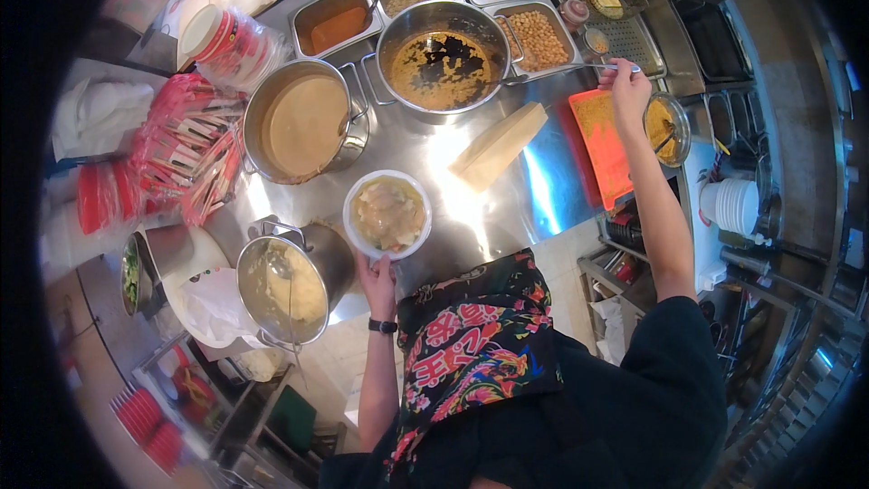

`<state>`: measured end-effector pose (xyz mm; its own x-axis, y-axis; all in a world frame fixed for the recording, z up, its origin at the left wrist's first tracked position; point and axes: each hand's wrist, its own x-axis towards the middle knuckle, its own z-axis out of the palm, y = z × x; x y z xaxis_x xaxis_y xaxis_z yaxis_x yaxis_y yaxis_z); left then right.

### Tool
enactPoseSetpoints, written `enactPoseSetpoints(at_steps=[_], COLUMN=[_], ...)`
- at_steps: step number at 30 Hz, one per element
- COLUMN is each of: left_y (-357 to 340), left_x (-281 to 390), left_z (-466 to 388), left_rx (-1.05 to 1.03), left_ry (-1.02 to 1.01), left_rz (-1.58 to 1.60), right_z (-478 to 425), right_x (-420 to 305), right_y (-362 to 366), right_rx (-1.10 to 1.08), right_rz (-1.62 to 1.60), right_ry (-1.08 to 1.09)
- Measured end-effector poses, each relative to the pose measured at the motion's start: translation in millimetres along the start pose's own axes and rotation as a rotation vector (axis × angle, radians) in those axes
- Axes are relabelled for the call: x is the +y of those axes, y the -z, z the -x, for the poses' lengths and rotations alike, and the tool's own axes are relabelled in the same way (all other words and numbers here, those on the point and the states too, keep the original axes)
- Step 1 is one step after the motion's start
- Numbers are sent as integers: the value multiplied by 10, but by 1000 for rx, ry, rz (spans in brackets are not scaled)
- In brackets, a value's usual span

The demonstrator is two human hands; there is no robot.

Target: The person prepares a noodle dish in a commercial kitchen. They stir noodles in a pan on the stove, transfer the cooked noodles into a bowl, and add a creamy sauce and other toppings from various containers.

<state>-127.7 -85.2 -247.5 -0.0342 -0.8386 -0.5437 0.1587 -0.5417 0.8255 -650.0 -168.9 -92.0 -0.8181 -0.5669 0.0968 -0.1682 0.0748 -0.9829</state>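
Observation:
A round white bowl (349, 212) filled with a pale, sauce-covered food is at the counter's near side. My left hand (377, 278) holds its near rim, with a dark watch on the wrist. Reaching far to the right, my right hand (624, 78) grips the handle end of a metal utensil (590, 66); it points left over the edge of a steel pan of chickpeas (536, 41). Below that hand lies an orange tray (600, 142) with yellow powder, and beside it a glass bowl (667, 129) of yellow powder with a spoon.
Steel pots of dark-topped sauce (441, 71), tan sauce (303, 122) and pale mash (292, 282) surround the bowl. A brown paper bag (499, 147) lies mid-counter. Wrapped chopsticks (197, 142) and stacked paper cups (234, 47) stand left; white bowls (732, 206) are stacked right.

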Motion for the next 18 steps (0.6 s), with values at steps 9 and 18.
enactPoseSetpoints(at_steps=[9, 18], left_y=[26, 320], left_x=[-36, -295], left_z=[1, 37], left_rx=[-3, 32], left_ry=[12, 56], left_rz=[-32, -19], right_z=[176, 975], right_x=[-272, -933], right_y=[181, 549], right_rx=[140, 89], right_rz=[-182, -67], right_ry=[99, 273])
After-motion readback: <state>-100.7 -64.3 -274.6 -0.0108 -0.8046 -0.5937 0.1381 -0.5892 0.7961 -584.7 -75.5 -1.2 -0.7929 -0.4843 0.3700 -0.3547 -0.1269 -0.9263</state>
